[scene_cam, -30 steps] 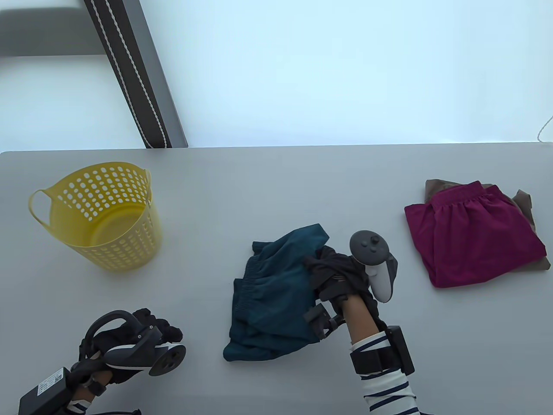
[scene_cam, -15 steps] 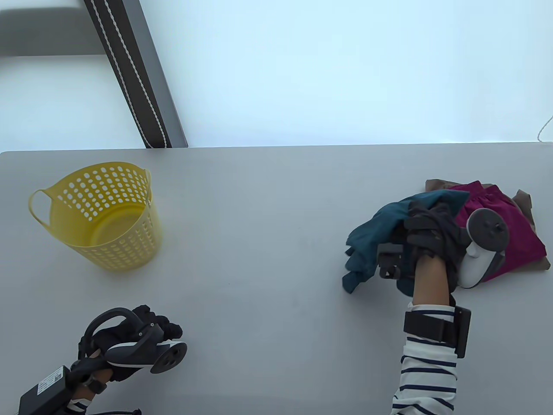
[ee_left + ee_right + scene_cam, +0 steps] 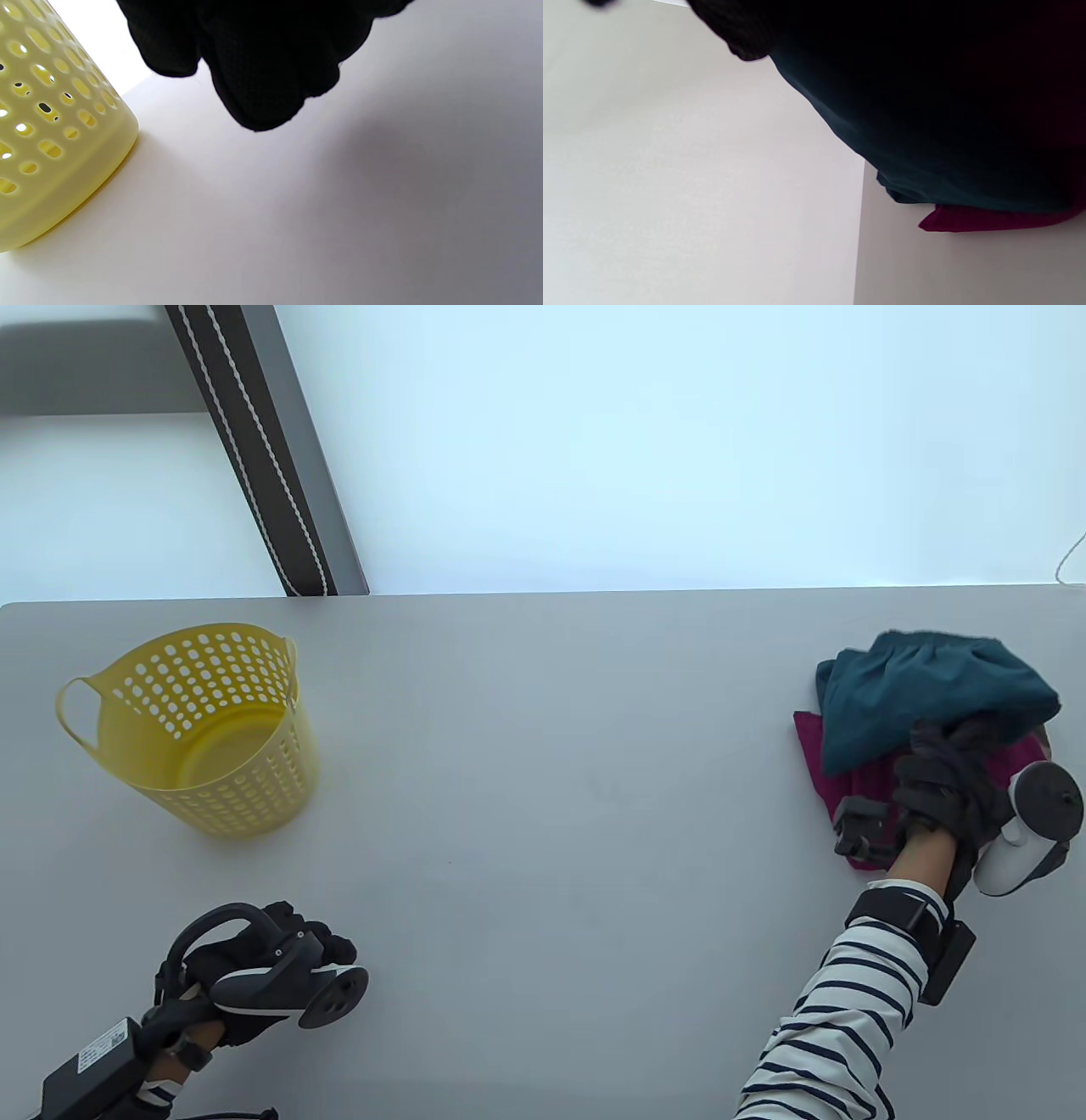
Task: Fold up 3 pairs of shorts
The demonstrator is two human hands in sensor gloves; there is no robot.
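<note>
The right hand (image 3: 946,789) reaches out to the far right of the tabletop (image 3: 543,814), at the stack of shorts. Its gloved fingers (image 3: 959,738) lie on the near edge of the teal shorts (image 3: 925,691); whether they pinch the cloth or only press it down cannot be told from the table view. The teal shorts sit folded on top of the magenta shorts (image 3: 814,755), which peek out along the left and near sides of the stack. A sliver of a 3rd, brownish piece may show at the stack's right edge, but it is too small to be sure of. In the right wrist view the teal cloth fills the upper right as a dark mass, with a strip of magenta under it, lying on the pale tabletop.

The right hand's tracker (image 3: 1039,814) juts out to the right of the wrist, and a striped sleeve (image 3: 840,1018) runs back to the bottom edge.

The left hand (image 3: 254,967) rests at the near left of the tabletop, well apart from the shorts, its fingers loosely curled and holding nothing. In the left wrist view its black fingertips (image 3: 263,84) hang above bare tabletop.

A yellow basket (image 3: 204,729) with punched holes stands upright at the left, beyond the left hand, with nothing visible in it.
</note>
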